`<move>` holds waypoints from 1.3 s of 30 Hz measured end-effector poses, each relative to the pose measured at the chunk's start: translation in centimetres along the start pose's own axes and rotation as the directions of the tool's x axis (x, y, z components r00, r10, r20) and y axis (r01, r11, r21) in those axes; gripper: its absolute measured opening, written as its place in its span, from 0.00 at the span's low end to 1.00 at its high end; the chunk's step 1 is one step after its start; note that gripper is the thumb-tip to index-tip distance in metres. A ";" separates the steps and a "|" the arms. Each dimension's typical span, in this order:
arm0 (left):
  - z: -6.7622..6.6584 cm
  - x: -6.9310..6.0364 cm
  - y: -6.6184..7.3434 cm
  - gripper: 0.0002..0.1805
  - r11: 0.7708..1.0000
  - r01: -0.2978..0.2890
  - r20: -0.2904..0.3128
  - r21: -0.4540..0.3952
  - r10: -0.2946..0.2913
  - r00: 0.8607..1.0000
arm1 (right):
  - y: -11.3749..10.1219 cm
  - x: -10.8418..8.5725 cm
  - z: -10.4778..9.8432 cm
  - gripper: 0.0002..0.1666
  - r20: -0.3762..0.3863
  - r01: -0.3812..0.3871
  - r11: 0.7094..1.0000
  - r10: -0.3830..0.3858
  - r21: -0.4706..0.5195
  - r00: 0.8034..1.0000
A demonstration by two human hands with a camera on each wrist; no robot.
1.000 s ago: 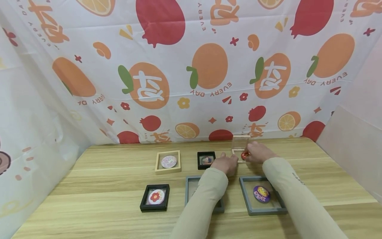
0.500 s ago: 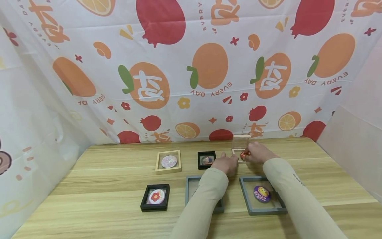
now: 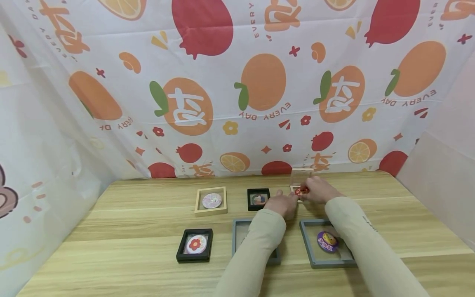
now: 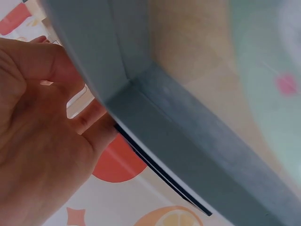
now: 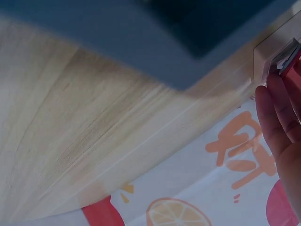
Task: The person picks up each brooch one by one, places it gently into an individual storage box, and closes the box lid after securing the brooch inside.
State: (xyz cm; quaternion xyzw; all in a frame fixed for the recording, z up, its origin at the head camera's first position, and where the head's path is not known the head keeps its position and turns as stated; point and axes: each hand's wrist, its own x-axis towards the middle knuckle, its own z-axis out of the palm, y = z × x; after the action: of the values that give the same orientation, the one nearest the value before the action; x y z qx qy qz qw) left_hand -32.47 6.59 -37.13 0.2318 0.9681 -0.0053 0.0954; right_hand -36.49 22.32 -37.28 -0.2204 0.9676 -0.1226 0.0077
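Note:
My right hand [image 3: 320, 190] pinches a red button badge [image 3: 299, 192] over a small light-coloured display frame, whose clear hinged lid [image 3: 302, 169] stands raised at the back. In the right wrist view the badge [image 5: 295, 70] shows edge-on at the fingertips of my right hand [image 5: 284, 117]. At the near left corner of that small frame, my left hand [image 3: 281, 204] holds its edge. The left wrist view shows my left hand [image 4: 42, 127] partly behind a grey frame, so its fingertips are hidden.
Nearer stand a grey frame [image 3: 235, 237] under my left forearm and another grey frame [image 3: 308, 243] with a purple badge [image 3: 328, 242]. Leftward are a black frame [image 3: 194, 258], a wooden frame [image 3: 210, 212] and a small black frame [image 3: 258, 191]. A printed cloth [image 3: 263, 123] hangs behind.
My right hand has shifted slightly left with the red badge, which is now further over the small frame. My left hand stays at the frame's corner. The head view has shifted slightly.

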 end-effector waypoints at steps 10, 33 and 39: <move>-0.1 0.2 0.3 0.20 1.000 -0.012 0.008 -0.010 0.012 1.000 | 0.2 -0.2 -0.2 0.05 0.032 -0.019 1.000 0.019 -0.012 0.999; -0.5 0.4 0.6 0.27 0.999 -0.032 0.001 -0.016 0.032 0.999 | 0.5 -0.4 -0.6 0.05 0.057 -0.123 0.991 0.120 0.050 0.991; -0.7 0.4 0.9 0.26 1.000 -0.025 0.008 0.017 0.025 1.000 | 0.7 -0.2 -0.6 0.03 0.043 -0.119 0.991 0.116 0.062 0.992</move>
State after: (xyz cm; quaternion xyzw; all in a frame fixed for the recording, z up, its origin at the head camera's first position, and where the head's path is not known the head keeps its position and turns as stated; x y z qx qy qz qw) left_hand -32.56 7.60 -36.50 0.2448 0.9646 -0.0132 0.0974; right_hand -36.68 23.19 -36.90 -0.1651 0.9741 -0.1487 0.0411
